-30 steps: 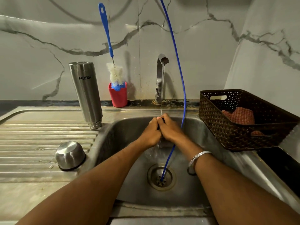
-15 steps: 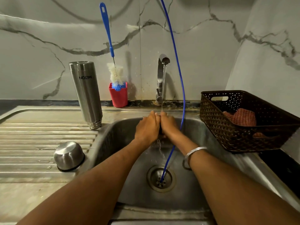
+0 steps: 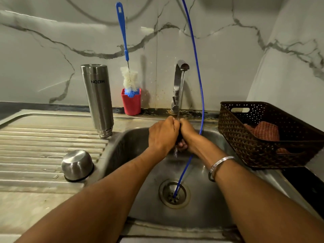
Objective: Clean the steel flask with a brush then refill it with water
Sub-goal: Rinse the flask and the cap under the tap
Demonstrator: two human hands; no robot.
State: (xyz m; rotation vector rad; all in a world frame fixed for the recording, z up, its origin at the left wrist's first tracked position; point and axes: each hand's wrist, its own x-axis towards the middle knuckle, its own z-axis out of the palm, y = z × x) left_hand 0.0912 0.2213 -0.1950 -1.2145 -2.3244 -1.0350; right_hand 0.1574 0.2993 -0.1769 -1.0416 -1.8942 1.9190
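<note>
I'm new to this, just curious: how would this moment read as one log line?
left hand and right hand: pressed together under tap stream | flask: inverted on drainboard | brush: in red cup

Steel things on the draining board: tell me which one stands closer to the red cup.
The tall steel flask, upside down at the back, just left of the red cup. The small steel cap sits nearer the front edge.

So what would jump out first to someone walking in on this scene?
Probably the two hands, left hand and right hand, pressed together under the thin stream from the tap over the sink. Next, the steel flask standing upside down on the draining board at left, its cap nearer the camera. Behind, a blue-handled brush stands in a red cup.
</note>
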